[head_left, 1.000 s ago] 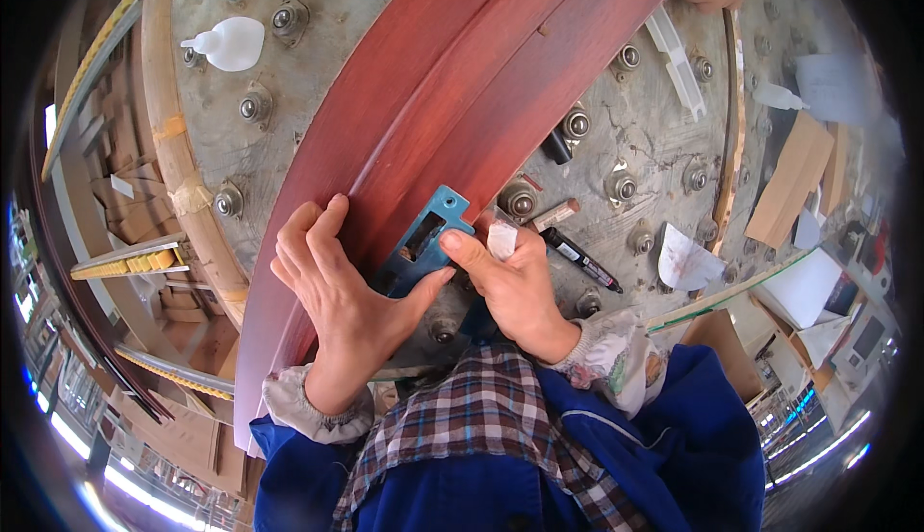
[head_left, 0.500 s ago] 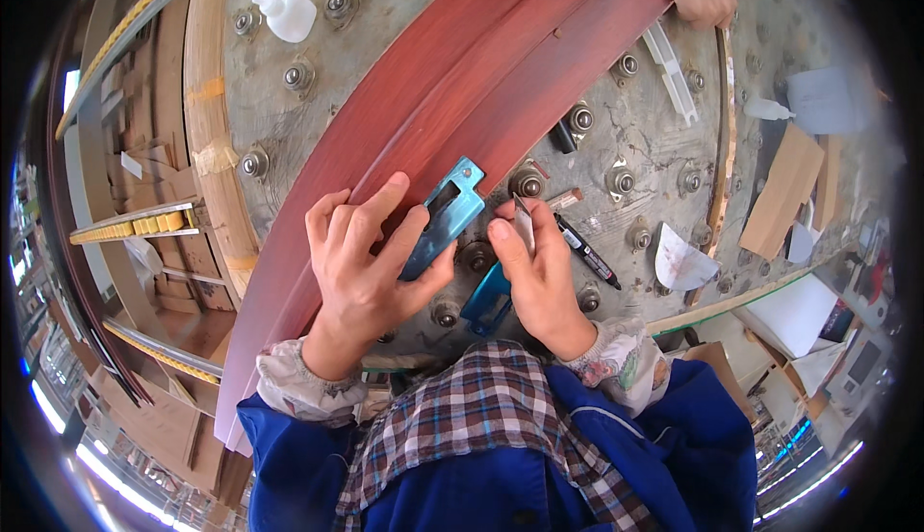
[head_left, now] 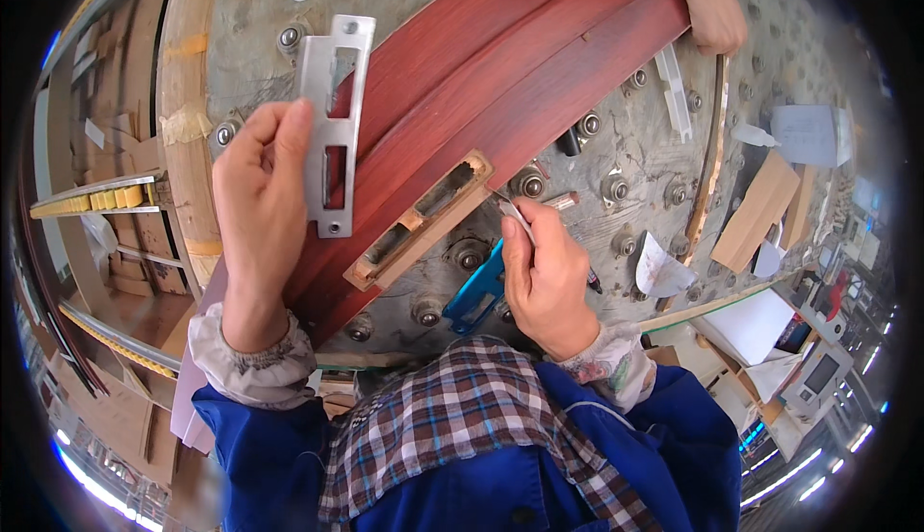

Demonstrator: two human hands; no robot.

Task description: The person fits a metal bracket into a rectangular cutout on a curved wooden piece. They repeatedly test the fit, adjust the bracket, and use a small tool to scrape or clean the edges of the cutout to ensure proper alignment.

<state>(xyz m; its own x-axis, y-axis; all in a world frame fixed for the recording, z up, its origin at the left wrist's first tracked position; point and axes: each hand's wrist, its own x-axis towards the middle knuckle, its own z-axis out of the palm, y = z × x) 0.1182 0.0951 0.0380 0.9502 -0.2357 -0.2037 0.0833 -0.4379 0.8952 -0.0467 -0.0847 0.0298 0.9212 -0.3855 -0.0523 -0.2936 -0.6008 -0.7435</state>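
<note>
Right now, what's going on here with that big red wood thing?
A person's left hand is holding up a silver metal plate with two rectangular openings. Their right hand pinches a small, thin silvery blade, near a long pale-wood recess cut into the long reddish-brown wooden board. A shiny blue plate is close by the right hand. Another person's hand is at the board's far end. The plate isn't in the recess.

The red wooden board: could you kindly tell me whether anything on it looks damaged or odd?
Yes: the bare-wood recess in the red wooden board has rough, ragged-looking openings, unlike the smooth red finish beside it. A small brown speck also breaks that finish farther up.
</note>
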